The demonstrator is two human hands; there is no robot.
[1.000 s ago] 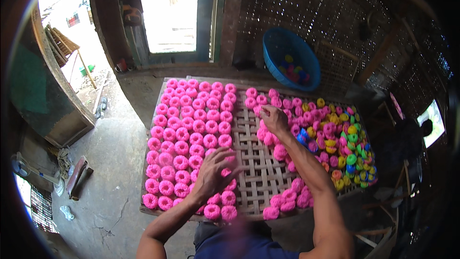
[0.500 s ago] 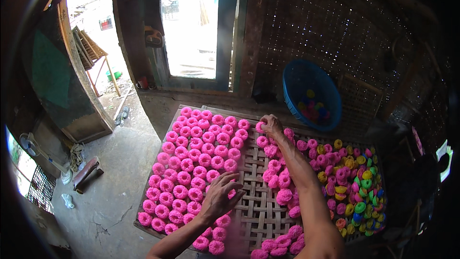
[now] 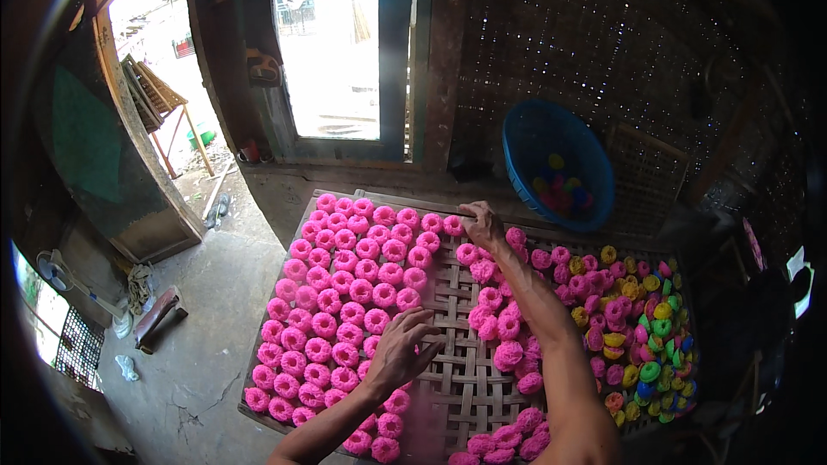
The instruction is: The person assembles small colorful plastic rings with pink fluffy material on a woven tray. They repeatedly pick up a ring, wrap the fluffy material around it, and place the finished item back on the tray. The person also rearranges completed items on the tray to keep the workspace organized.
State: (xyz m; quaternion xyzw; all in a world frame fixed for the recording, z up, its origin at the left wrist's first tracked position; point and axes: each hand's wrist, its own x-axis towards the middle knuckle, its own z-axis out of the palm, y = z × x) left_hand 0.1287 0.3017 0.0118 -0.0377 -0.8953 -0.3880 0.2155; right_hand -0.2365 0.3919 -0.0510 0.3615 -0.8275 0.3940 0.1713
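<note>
Rows of rough pink ring-shaped pieces cover the left part of a woven slatted rack. At the far edge of the rack, my right hand has its fingers loosely apart, right beside a pink ring at the end of the back row. Over the right edge of the rows hovers my left hand, its fingers curved around a bit of pink, apparently one ring, mostly hidden by the hand. Loose pink pieces lie heaped around and beyond my right forearm.
Yellow, green, blue and pink pieces are heaped on the rack's right side. Behind it stands a blue basin with a few coloured pieces inside. A fan and a low wooden stool stand on the floor at left, near an open doorway.
The pink ring at my right fingers has moved left to the end of the back row, and those fingers have loosened from it. My left hand stays nearly in place.
</note>
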